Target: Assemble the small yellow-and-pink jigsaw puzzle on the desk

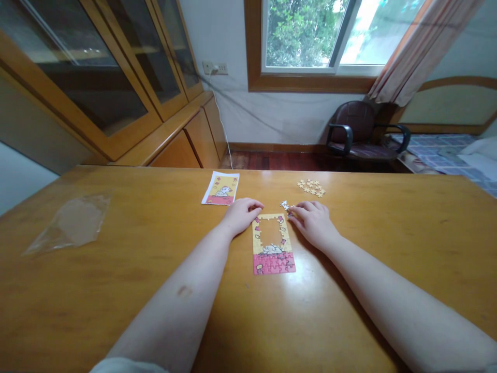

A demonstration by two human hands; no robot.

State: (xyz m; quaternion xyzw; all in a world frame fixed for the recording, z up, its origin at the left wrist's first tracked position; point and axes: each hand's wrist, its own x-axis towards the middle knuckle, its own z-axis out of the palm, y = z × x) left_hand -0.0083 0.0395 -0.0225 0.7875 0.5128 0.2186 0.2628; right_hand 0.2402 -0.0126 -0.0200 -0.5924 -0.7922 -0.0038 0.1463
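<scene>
A small jigsaw puzzle [273, 243] lies on the wooden table [116, 290], with a yellow frame, a pink bottom band and a hole in its middle. My left hand [240, 213] rests at its upper left corner, fingers curled down onto the table. At the puzzle's upper right corner lies my right hand [312, 221], its fingertips touching the edge, beside a few loose pieces [284, 204]. A heap of loose pieces [311, 187] lies farther back on the right. The reference picture card [221, 188] lies behind my left hand.
A crumpled clear plastic bag [73, 221] lies on the table at the left. Wooden cabinets with glass doors [116, 77] stand behind the table. A dark armchair [359, 134] is under the window, with a bed [458, 155] at the far right.
</scene>
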